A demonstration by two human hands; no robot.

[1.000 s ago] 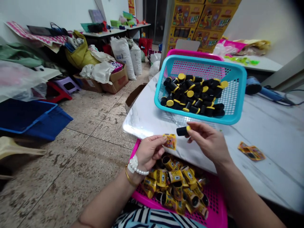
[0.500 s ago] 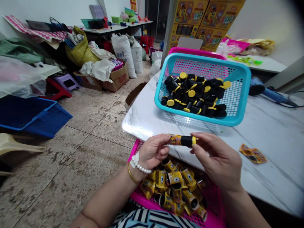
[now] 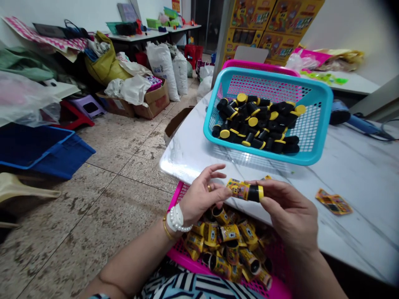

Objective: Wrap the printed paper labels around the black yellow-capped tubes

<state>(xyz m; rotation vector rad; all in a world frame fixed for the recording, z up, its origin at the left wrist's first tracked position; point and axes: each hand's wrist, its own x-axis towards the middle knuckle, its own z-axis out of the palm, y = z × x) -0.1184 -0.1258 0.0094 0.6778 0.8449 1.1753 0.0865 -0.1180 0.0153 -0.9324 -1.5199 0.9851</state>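
Observation:
My right hand (image 3: 289,211) grips the yellow-capped end of a small black tube (image 3: 254,193) between thumb and fingers. A yellow printed sleeve (image 3: 238,189) covers the tube's left part, leaving a black band bare beside the cap. My left hand (image 3: 205,191) has its fingers spread, with the thumb at the sleeve's left end. Below both hands, a pink basket (image 3: 177,259) holds many sleeved tubes (image 3: 229,232). Beyond them stands a turquoise basket (image 3: 264,155) of bare black tubes (image 3: 249,124) with yellow caps.
Flat printed sleeves (image 3: 334,202) lie on the marbled white table (image 3: 352,166) at right. A blue corded tool (image 3: 358,120) rests behind them. Yellow cartons (image 3: 280,25) are stacked at the back. On the floor at left are a blue bin (image 3: 62,153) and white sacks (image 3: 163,68).
My left fingers have opened from their pinch on the sleeve and spread out. The tube has tilted, its capped end lower, and sits slightly further right in my right hand.

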